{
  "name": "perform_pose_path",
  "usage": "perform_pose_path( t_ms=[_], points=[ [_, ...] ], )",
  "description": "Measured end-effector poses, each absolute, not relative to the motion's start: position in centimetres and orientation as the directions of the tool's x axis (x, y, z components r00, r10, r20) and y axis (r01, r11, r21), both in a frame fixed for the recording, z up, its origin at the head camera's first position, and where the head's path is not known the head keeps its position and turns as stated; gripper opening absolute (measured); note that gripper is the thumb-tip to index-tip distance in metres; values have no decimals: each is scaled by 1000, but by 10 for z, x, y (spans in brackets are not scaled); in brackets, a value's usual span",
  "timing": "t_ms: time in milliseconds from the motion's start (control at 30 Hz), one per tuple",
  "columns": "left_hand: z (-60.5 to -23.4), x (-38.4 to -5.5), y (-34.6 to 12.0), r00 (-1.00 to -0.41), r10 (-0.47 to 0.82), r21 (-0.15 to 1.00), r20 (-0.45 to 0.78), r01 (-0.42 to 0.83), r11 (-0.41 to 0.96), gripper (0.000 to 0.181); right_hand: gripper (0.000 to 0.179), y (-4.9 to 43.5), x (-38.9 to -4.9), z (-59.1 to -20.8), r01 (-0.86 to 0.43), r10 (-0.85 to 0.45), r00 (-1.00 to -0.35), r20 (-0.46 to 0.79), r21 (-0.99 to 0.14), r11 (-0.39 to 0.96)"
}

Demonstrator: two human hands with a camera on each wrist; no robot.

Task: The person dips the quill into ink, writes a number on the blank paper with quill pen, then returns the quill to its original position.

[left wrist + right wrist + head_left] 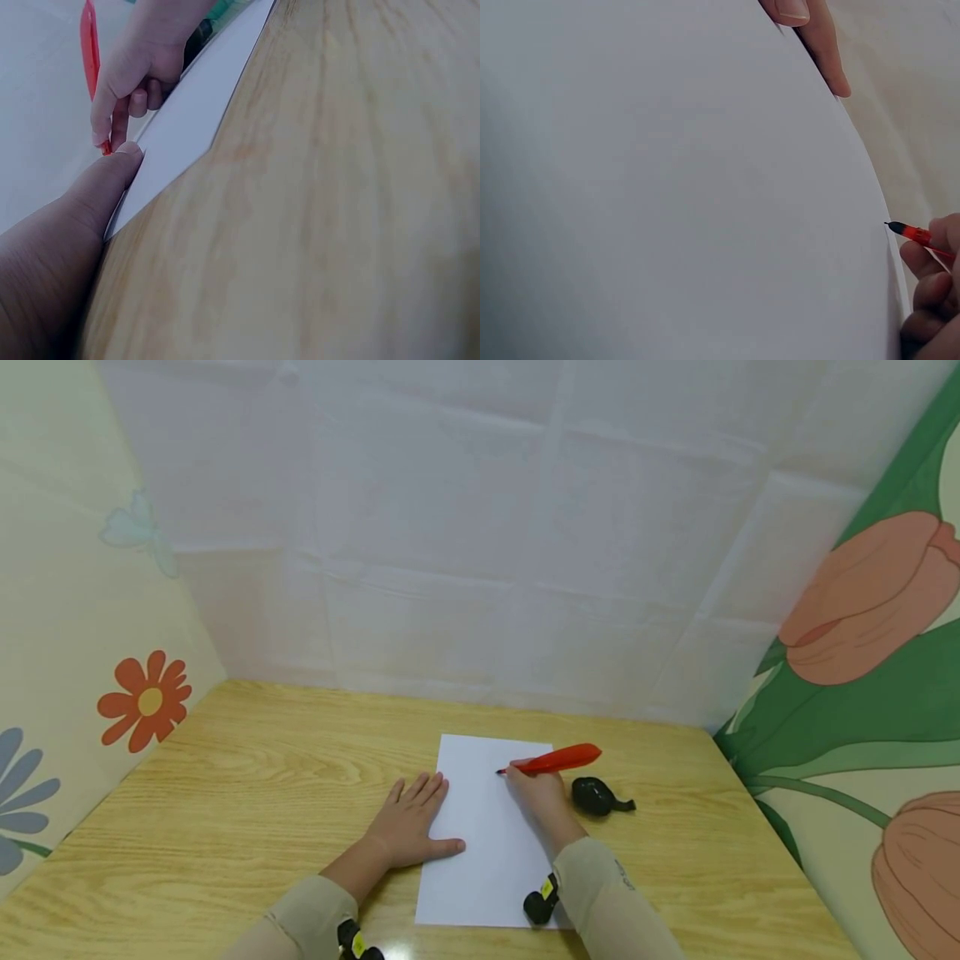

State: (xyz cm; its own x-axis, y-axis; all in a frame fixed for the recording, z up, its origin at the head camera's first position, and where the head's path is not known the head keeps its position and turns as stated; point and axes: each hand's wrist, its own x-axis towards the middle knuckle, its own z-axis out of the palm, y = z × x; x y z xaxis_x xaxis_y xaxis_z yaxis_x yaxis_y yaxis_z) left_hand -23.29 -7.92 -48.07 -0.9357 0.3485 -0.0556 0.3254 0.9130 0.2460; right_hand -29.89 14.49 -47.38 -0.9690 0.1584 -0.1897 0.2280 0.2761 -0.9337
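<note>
A blank white sheet of paper [483,835] lies upright to me on the wooden table. My left hand [408,825] rests on its left edge with fingers spread and the thumb across the paper; in the left wrist view, the thumb [105,180] lies near the sheet's edge. My right hand [542,793] pinches a red pen [562,758] with a broad, leaf-like upper end and a black tip. That dark pen tip [892,226] is right at the paper's surface in the right wrist view. Curled fingers [930,289] sit below it.
Just right of my right hand lies a glossy black rounded object [594,797] with a short tail. The wooden table [285,777] meets a white cloth backdrop [450,568] behind, with flower-printed panels [862,727] on both sides.
</note>
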Motion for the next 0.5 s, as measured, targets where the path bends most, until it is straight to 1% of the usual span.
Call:
perform_pose_path(
  t_ms=[267,500],
  points=[
    [-483,-232,-80,-935,350,245,-55,328,912,106,26,144,-298,-476,193,152,-977,-152,-934,302],
    [-483,-233,-80,-932,359,249,-44,338,908,106,24,144,-298,-477,164,140,-982,-128,-942,294]
  ],
)
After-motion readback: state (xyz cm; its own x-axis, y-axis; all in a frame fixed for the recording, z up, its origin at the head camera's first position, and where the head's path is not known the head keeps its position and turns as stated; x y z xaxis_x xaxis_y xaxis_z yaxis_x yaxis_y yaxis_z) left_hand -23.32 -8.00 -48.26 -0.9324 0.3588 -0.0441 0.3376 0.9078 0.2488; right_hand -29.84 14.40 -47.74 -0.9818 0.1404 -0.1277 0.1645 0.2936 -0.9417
